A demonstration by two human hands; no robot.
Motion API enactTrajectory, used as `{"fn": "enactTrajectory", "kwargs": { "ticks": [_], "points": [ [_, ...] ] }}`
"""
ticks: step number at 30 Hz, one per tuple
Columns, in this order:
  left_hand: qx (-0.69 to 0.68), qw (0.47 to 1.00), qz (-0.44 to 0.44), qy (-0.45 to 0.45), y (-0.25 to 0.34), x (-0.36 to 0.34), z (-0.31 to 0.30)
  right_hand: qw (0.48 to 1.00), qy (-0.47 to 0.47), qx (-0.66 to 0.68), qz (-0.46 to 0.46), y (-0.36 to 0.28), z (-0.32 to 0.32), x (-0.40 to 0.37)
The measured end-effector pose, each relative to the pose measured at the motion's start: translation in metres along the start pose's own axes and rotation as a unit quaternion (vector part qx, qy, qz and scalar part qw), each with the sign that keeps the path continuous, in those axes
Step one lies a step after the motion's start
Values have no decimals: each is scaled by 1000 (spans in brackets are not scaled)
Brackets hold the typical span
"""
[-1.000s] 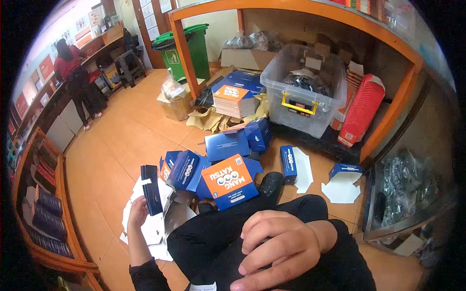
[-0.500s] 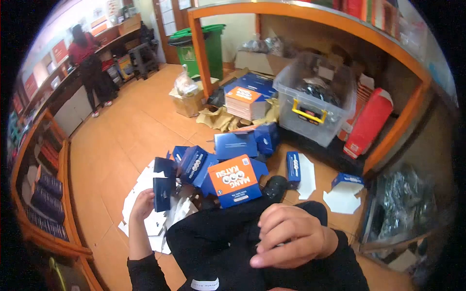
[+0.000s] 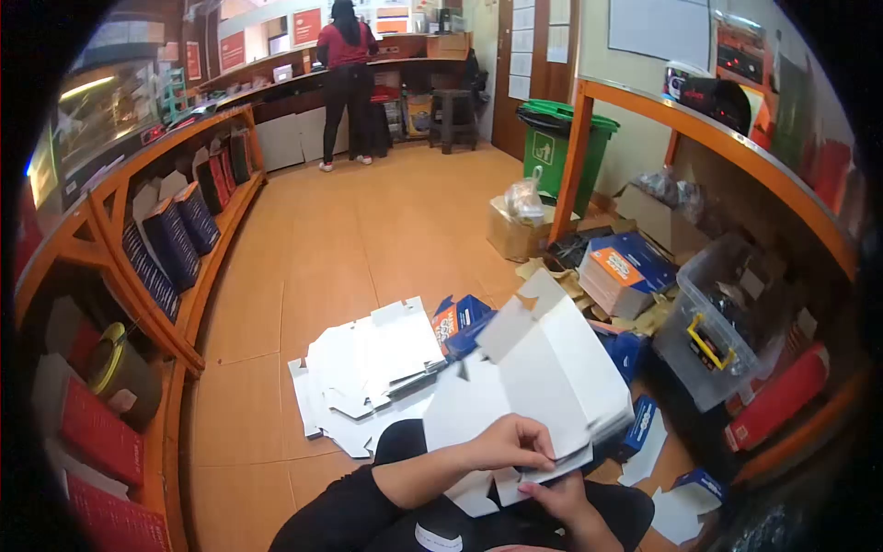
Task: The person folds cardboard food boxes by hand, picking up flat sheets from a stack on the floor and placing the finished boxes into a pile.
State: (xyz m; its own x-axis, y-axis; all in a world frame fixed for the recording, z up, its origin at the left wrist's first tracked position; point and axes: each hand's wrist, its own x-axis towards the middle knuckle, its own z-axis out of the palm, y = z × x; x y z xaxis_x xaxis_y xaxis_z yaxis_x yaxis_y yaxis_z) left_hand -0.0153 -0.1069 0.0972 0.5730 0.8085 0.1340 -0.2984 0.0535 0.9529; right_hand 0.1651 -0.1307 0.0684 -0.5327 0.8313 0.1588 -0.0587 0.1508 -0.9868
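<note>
As I read the head view, the left hand grips the lower edge of a white unfolded carton blank at lower centre of the frame. Its fingers are pressed together and curled over the card. The right hand pinches the same edge from beneath, with most of its fingertips hidden. Left of the blank, a pile of flat white blanks lies on the orange floor. A clear plastic bin stands at right.

Left hand is pinching with fingers curled, forearm reaching in from lower left. Right hand is gripping just below it.
</note>
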Motion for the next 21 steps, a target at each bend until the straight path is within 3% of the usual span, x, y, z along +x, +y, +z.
{"fn": "enactTrajectory", "kwargs": {
  "ticks": [2,5,6,9,13,14,17,20,21],
  "points": [
    [-54,997,-16,-43,-2,0,-3,997,-3,81,9,-2,-1,-5],
    [-39,996,-13,-75,2,-6,-4,997,-79,14,-18,3,-12,-7],
    [-6,997,-1,-76,-3,-6,-5,997,-39,69,3,19,-16,-16],
    [46,996,27,-68,-2,-12,-3,986,-18,70,150,-11,-8,-13],
    [30,998,31,-54,-2,-20,-5,993,-112,5,40,24,-16,-3],
    [15,998,35,-55,-4,-22,-7,985,-133,-109,-17,42,-30,-1],
    [-8,998,50,-39,-2,-27,-6,994,-61,16,-92,39,-10,-6],
    [-15,997,75,-27,-3,-30,-6,999,2,14,-35,33,-1,-11],
    [-16,996,85,-26,-4,-30,-7,997,-36,29,-68,32,-2,-9]
  ]
}}
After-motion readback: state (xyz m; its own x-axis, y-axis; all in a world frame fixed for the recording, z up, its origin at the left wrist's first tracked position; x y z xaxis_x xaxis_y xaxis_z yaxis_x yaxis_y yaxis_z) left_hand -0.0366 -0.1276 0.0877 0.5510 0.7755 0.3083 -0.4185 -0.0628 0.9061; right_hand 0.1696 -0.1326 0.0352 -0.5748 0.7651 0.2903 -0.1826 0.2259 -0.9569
